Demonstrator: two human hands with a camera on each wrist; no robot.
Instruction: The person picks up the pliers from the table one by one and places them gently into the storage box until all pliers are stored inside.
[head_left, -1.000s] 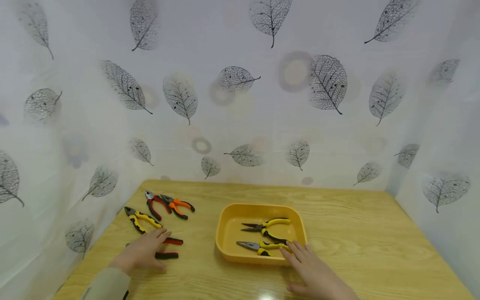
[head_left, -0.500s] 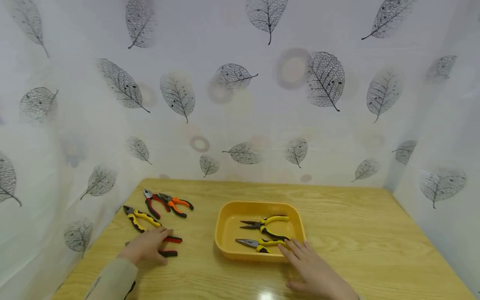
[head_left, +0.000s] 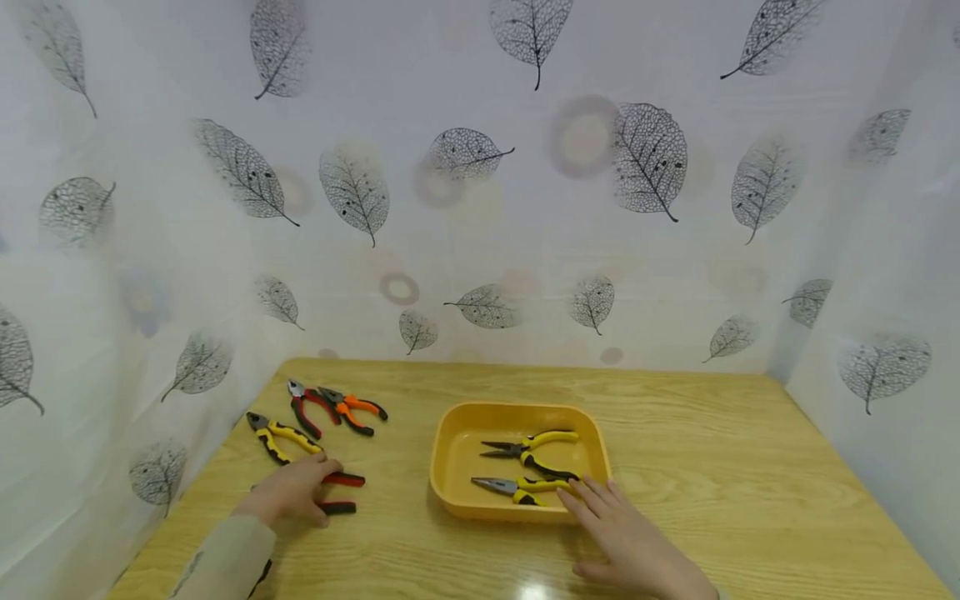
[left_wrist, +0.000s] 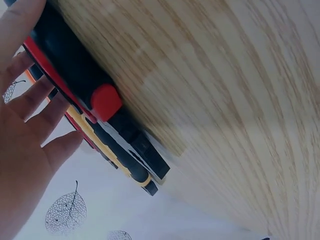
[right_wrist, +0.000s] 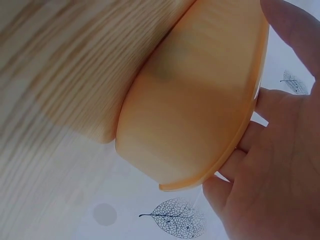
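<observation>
My left hand (head_left: 285,490) reaches over red-and-black pliers (head_left: 345,479) lying on the table, and covers their middle in the head view. In the left wrist view its thumb overlaps the handle of the pliers (left_wrist: 67,57), while the other fingers stretch out spread along the far side. Straight fingers of my right hand (head_left: 626,533) rest at the near right rim of a yellow tray (head_left: 456,477). Inside the tray are two long-nose pliers with yellow-and-black handles, the farther pair (head_left: 551,436) spread and the nearer pair (head_left: 495,485) partly hidden by my fingertips.
Behind my left hand lie yellow-and-black pliers (head_left: 285,429), red-handled pliers (head_left: 302,410) and orange-handled pliers (head_left: 363,406). A pale curtain with leaf prints (head_left: 487,208) hangs round the back and sides of the wooden table (head_left: 720,467).
The left thumb has drawn slightly closer to the red-and-black pliers. The right hand keeps its place at the tray, and the head view has shifted a little.
</observation>
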